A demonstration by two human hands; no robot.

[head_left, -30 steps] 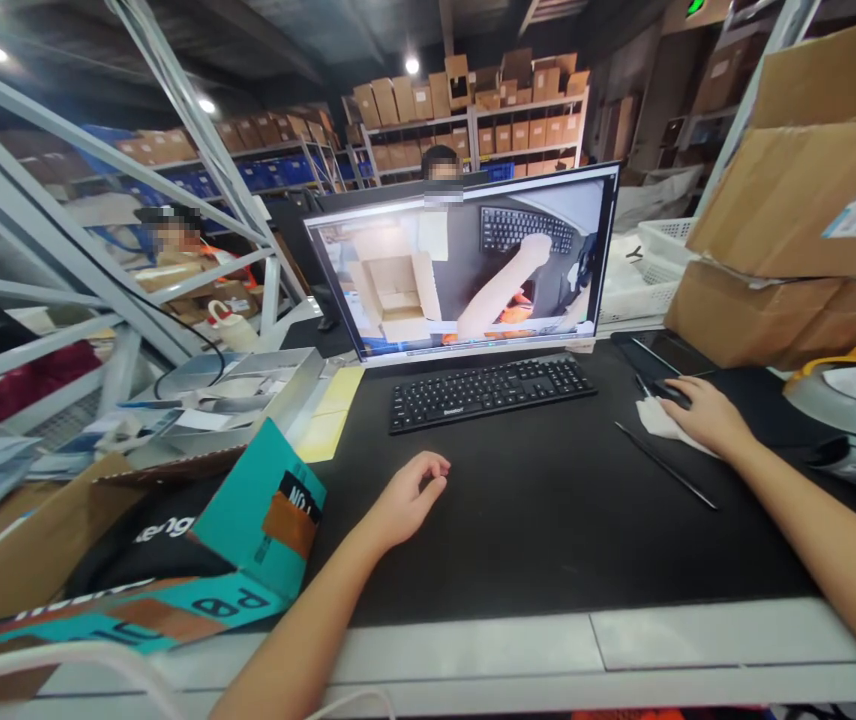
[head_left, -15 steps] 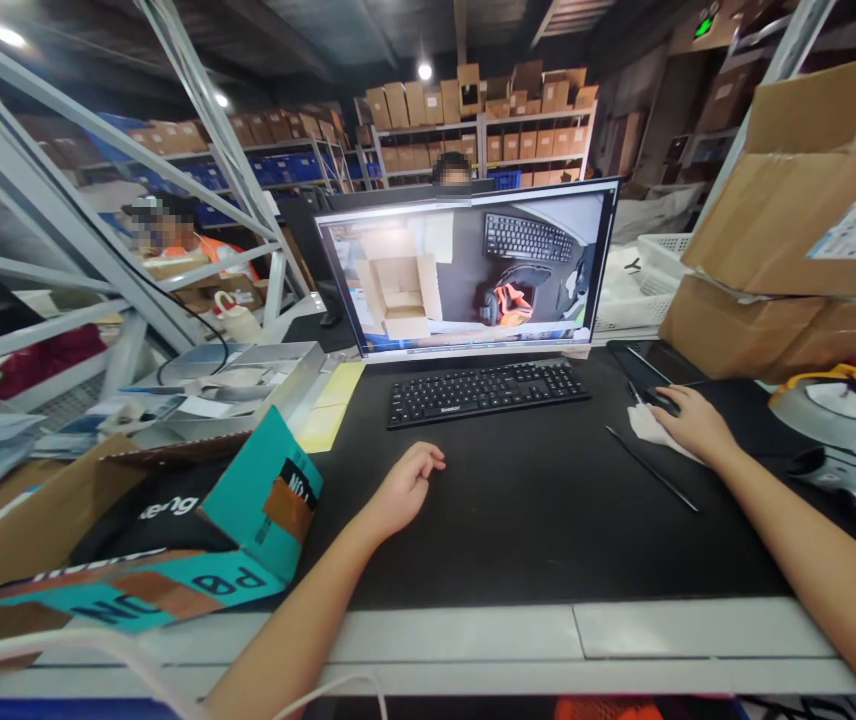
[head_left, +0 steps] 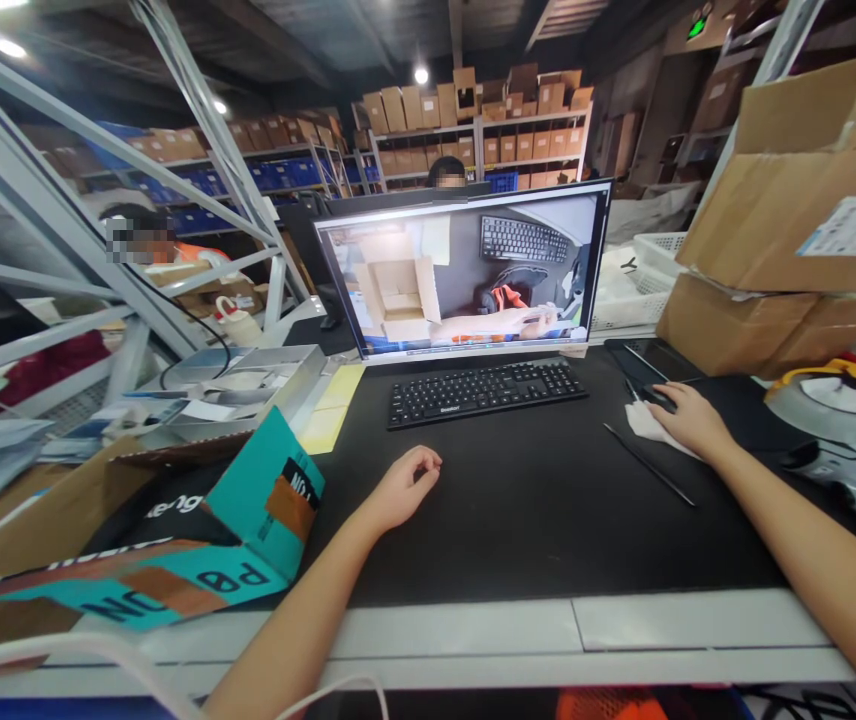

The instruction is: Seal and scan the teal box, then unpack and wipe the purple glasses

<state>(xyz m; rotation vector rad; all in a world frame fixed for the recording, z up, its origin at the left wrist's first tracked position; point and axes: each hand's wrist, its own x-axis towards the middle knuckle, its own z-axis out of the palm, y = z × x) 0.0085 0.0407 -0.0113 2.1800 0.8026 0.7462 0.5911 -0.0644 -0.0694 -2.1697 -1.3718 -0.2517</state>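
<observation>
The right hand (head_left: 698,422) lies over a black mouse (head_left: 657,400) on the right part of the table (head_left: 473,632), whose top is covered by a dark mat (head_left: 518,530); its grip is draped and light, the fingers reaching over the mouse's back rather than pinching it; a crumpled white tissue (head_left: 653,426) lies just beside the mouse, partly under the hand, with a thin black rod (head_left: 649,465) nearer the body. The left hand (head_left: 401,490) rests on the mat in front of the keyboard (head_left: 484,393), fingers loosely curled; nothing shows in its grip, though I cannot tell whether the curl hides something small.

The mouse looks light, hard-shelled and rigid, likely to slide easily under a soft push; its rounded back would suit the palm, with thumb and outer fingers on the sides, while a hard squeeze from above might press a button; the tissue looks soft and could bunch or drag if caught beneath it. The keyboard, wide and flat, seems stiff but thin; its short ends look like the sound places to hold, clear of the keys.
</observation>
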